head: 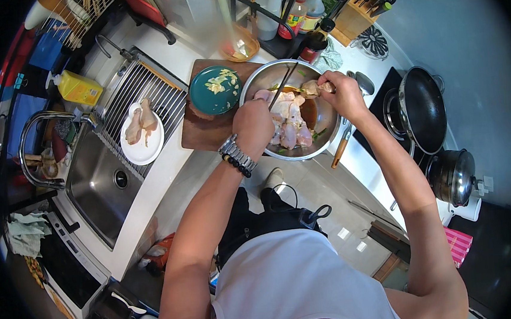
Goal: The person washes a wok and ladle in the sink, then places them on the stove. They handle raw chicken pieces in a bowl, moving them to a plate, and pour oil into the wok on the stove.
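My left hand [253,126] grips a pair of dark chopsticks [284,85], which slant over a stainless steel bowl [331,133]. Several raw chicken pieces [289,120] lie in the bowl in brown liquid, with bits of green onion [321,133] among them. At the bowl's far right side, my right hand [345,93] pinches one chicken drumstick [310,89] by its end. The drumstick is over the liquid; whether it touches is unclear. A wooden cutting board [210,133] bears a teal plate [203,101] with chopped garlic or ginger [217,86], left of the bowl.
Two drumsticks [141,122] rest on a white plate [142,157] on the rack over the sink [100,194]. On the right stand a wok [424,108], a lidded pot [455,179] and a wood-handled utensil [342,146]. Sauce bottles [313,8] and a knife block [352,19] are behind.
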### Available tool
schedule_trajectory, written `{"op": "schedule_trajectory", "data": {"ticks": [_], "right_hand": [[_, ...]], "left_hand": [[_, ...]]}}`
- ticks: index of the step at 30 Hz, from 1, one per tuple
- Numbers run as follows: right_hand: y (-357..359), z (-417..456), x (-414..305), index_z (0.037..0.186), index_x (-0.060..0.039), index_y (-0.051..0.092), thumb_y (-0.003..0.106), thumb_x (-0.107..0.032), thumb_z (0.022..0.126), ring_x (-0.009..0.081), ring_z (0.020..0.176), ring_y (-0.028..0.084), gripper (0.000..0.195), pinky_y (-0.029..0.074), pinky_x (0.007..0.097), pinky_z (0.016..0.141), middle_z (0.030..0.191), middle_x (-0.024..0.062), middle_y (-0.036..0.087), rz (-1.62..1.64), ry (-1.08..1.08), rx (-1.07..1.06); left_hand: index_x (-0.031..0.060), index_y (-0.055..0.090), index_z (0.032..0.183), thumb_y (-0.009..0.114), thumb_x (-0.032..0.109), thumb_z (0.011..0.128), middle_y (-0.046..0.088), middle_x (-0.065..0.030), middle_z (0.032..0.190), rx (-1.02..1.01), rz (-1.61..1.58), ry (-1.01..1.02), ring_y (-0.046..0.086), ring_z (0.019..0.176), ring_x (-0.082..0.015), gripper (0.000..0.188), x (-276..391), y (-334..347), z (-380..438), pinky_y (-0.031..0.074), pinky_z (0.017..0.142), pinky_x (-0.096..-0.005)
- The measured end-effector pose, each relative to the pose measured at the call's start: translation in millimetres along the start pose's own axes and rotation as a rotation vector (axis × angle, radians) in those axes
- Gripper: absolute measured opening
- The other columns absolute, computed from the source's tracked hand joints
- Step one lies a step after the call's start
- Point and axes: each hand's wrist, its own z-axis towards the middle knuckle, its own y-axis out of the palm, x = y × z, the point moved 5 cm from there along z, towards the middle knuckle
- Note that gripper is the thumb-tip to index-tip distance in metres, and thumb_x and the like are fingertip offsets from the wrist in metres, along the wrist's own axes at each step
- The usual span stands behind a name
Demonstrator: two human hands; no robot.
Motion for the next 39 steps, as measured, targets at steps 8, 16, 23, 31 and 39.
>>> {"op": "schedule_trajectory", "data": {"ticks": [8, 16, 23, 31, 39], "right_hand": [[-0.1, -13.3, 8.9, 0.094, -0.0017, 0.067, 0.074, -0.007, 0.078, 0.0345, 0.078, 0.069, 0.018, 0.054, 0.0391, 0.071, 0.085, 0.0196, 0.069, 0.050, 0.158, 0.084], [0.2, -35.6, 19.5, 0.098, 0.0010, 0.067, 0.071, -0.003, 0.084, 0.0193, 0.066, 0.071, 0.015, 0.056, 0.0308, 0.063, 0.074, 0.0121, 0.071, 0.299, 0.340, 0.039], [3.6, -43.9, 12.4, 0.101, 0.0044, 0.066, 0.068, 0.001, 0.089, 0.0124, 0.065, 0.071, 0.013, 0.057, 0.0259, 0.061, 0.075, 0.0089, 0.071, 0.469, 0.378, -0.032], [-17.6, -42.0, 9.0, 0.099, 0.0026, 0.066, 0.068, -0.003, 0.094, 0.0101, 0.067, 0.069, 0.008, 0.056, 0.0251, 0.061, 0.074, 0.0049, 0.068, 0.535, 0.352, -0.049], [-30.9, -32.5, 9.8, 0.095, 0.0036, 0.066, 0.068, -0.006, 0.094, 0.0102, 0.061, 0.068, 0.010, 0.054, 0.0254, 0.056, 0.071, 0.0062, 0.068, 0.454, 0.384, -0.002]], "left_hand": [[0.0026, 0.072, 0.084, 0.081, 0.023, 0.076, 0.071, -0.0191, 0.083, -0.068, 0.036, -0.062, 0.070, 0.083, -0.0368, 0.024, -0.6, 24.9, 11.9, 0.056, 0.071, -0.0466], [0.0053, 0.072, 0.083, 0.081, 0.027, 0.076, 0.071, -0.0167, 0.089, -0.161, 0.158, 0.022, 0.070, 0.081, -0.0347, 0.025, 12.0, 31.3, 11.5, 0.056, 0.068, -0.0458], [0.0081, 0.075, 0.101, 0.080, 0.021, 0.078, 0.069, -0.0113, 0.107, 0.224, -0.150, 0.463, 0.064, 0.099, -0.0307, 0.027, 67.6, 1.1, 9.9, 0.052, 0.083, -0.0419], [0.0017, 0.075, 0.087, 0.077, 0.008, 0.078, 0.070, -0.0112, 0.083, 0.097, -0.517, 0.416, 0.067, 0.082, -0.0304, 0.010, 53.3, 39.9, 27.3, 0.053, 0.076, -0.0392], [0.0004, 0.072, 0.097, 0.076, 0.006, 0.080, 0.071, -0.0137, 0.097, 0.070, -0.396, 0.292, 0.068, 0.088, -0.0309, 0.018, 43.3, 41.4, 17.8, 0.054, 0.079, -0.0406]]}}
